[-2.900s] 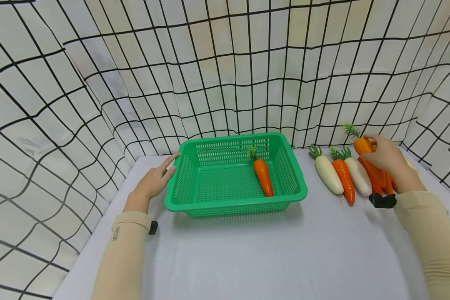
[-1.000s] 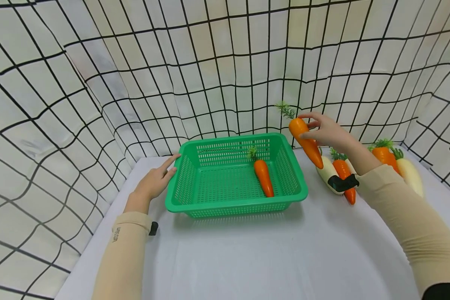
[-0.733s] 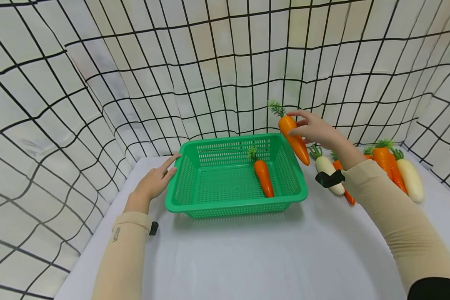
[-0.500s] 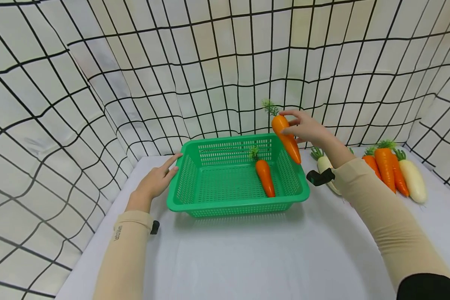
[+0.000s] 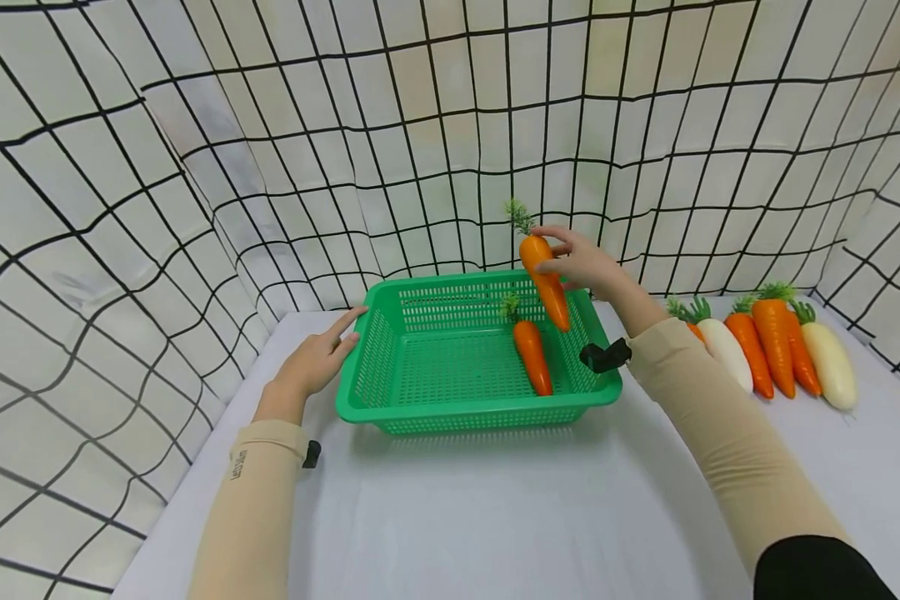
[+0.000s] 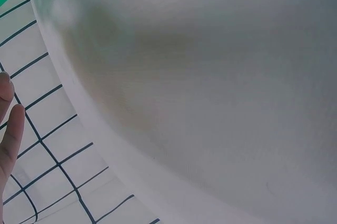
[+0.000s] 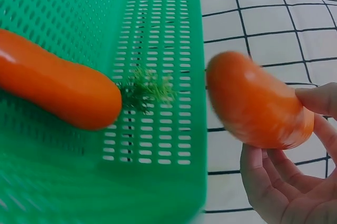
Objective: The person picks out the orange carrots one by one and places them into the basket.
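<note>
A green plastic basket (image 5: pixel 450 410) stands on the white table, with one carrot (image 5: pixel 532 357) lying in its right part, leafy end toward the back. My right hand (image 5: pixel 587 265) grips a second orange carrot (image 5: pixel 546 283) near its thick end, above the basket's back right corner. That carrot slants, green top up and tip down to the right. In the right wrist view, thumb and fingers close round the held carrot (image 7: pixel 258 103). My left hand (image 5: pixel 311 365) rests its fingertips on the basket's left rim with the fingers extended.
To the right of the basket lies a row of several carrots (image 5: pixel 772 346) and white radishes (image 5: pixel 828 365), part of it hidden by the right forearm. White cloth walls with a black grid (image 5: pixel 435 133) rise behind and at both sides.
My right hand took the carrot from the row on the right and carried it left to over the basket. My left hand has stayed on the rim.
</note>
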A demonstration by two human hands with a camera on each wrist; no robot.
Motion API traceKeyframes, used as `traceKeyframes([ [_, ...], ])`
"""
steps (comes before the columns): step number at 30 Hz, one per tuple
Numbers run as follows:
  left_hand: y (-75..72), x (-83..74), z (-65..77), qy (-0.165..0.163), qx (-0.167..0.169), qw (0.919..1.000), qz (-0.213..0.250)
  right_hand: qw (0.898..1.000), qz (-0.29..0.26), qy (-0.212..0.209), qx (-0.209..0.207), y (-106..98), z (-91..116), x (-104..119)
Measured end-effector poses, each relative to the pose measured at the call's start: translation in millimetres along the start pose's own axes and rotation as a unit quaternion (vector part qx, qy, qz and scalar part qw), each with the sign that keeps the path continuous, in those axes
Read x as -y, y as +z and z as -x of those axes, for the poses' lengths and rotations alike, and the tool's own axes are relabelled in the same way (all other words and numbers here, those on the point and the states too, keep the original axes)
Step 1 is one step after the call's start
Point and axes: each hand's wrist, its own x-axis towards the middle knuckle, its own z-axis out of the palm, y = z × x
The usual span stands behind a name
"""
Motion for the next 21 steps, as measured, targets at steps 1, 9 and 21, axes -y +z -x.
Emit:
traceKeyframes([
  [1, 0.2, 0.4, 0.0, 0.0, 0.0, 1.0, -0.001, 1.0, -0.003, 0.001, 0.001, 2, -1, 0],
  [9, 0.9, 2.3, 0.3, 0.004, -0.002, 1.0, -0.003, 1.0, 0.0, 0.009, 0.005, 21, -9, 1],
  [21, 0.3, 0.0, 0.6, 0.005, -0.006, 1.0, 0.003, 0.999, -0.012, 0.012, 0.038, 40, -20, -6],
])
